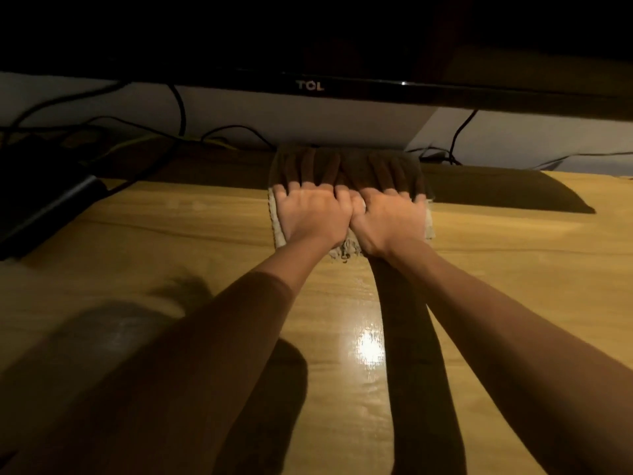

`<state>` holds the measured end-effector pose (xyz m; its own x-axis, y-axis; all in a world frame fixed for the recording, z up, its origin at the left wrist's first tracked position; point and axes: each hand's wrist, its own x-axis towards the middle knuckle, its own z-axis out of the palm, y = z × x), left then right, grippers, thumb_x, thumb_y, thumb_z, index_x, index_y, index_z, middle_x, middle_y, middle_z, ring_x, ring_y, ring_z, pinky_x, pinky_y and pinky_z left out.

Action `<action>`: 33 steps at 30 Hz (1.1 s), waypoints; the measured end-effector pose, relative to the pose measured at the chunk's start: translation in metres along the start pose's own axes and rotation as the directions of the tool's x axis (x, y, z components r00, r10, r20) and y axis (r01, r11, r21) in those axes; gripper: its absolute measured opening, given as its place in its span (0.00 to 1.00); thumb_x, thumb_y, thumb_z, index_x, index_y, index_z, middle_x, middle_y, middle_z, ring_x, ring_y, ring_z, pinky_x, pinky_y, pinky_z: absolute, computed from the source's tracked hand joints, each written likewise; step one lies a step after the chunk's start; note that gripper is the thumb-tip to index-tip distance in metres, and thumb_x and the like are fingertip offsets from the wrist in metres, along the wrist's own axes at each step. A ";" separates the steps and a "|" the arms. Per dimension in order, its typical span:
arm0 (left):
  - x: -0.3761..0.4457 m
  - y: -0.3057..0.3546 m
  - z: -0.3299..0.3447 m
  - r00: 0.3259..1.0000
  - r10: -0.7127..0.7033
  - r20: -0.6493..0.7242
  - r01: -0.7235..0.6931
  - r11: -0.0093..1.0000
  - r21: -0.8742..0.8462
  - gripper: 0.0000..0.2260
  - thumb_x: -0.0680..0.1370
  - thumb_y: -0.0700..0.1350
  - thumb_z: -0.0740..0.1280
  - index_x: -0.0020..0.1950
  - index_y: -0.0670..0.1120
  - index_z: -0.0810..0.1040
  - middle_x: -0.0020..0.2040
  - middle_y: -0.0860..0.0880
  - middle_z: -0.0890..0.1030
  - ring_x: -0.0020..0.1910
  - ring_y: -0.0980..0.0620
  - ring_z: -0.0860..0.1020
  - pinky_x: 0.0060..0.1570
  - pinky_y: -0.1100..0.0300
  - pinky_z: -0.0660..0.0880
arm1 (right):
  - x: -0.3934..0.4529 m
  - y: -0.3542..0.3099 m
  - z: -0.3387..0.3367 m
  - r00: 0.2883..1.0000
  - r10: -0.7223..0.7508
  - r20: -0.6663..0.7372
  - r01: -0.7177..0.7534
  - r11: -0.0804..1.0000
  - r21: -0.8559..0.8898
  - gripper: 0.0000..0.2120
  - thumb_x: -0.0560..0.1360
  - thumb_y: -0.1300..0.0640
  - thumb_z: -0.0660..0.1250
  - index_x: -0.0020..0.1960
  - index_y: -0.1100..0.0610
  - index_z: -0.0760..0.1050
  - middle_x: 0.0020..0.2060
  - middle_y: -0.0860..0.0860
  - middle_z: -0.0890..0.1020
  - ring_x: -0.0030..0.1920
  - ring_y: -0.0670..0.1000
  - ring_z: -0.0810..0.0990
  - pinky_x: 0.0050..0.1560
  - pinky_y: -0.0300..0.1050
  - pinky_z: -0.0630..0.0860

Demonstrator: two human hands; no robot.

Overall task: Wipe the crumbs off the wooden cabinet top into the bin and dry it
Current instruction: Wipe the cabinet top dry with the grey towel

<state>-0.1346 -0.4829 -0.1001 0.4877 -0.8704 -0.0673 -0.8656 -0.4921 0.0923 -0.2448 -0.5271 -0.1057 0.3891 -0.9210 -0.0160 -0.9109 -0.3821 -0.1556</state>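
Wiping step | left hand (313,214), right hand (390,219) pressing flat, fingers spread, on pale fringed cloth (346,250) | glossy yellow wooden worktop (205,234), back edge | next: likely drawing cloth toward front edge.

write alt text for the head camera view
Both hands, left hand and right hand, press a pale cloth flat on a glossy wooden cabinet top, under a TCL television. Cables trail behind.

We see pale fringed cloth (347,246) spread flat at far centre of cabinet top (171,228), far half in shadow under TV. Top: yellow-brown wood, glossy, bright glare spot near centre. Crumbs not discernible; bin not in view.
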 end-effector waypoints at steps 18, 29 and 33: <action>-0.176 0.034 0.019 0.988 0.141 -0.066 -0.149 0.981 -0.128 0.25 0.83 0.60 0.43 0.81 0.63 0.46 0.83 0.50 0.44 0.81 0.44 0.41 0.78 0.45 0.43 | -0.181 0.070 -0.014 0.997 -0.057 0.055 0.054 0.997 0.056 0.25 0.83 0.37 0.42 0.80 0.31 0.44 0.83 0.45 0.45 0.82 0.52 0.38 0.79 0.62 0.37; -0.333 0.074 0.037 0.988 0.134 -0.075 -0.145 0.975 -0.168 0.26 0.81 0.61 0.43 0.80 0.65 0.47 0.83 0.51 0.45 0.81 0.46 0.41 0.78 0.46 0.41 | -0.333 0.129 -0.015 0.997 -0.055 0.054 0.052 0.997 0.055 0.26 0.81 0.36 0.41 0.79 0.29 0.42 0.83 0.44 0.44 0.82 0.52 0.37 0.79 0.62 0.37; -0.366 0.083 0.042 0.990 0.122 -0.069 -0.130 0.981 -0.144 0.25 0.81 0.62 0.42 0.80 0.65 0.45 0.83 0.52 0.44 0.81 0.46 0.40 0.78 0.46 0.40 | -0.363 0.144 -0.015 0.996 -0.075 0.052 0.072 0.996 0.050 0.26 0.81 0.36 0.42 0.78 0.29 0.40 0.83 0.44 0.44 0.82 0.53 0.38 0.79 0.63 0.37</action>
<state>-0.3898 -0.2052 -0.1094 0.3854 -0.9227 0.0129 -0.8965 -0.3711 0.2421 -0.5198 -0.2490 -0.1074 0.4626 -0.8848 -0.0556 -0.8725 -0.4433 -0.2056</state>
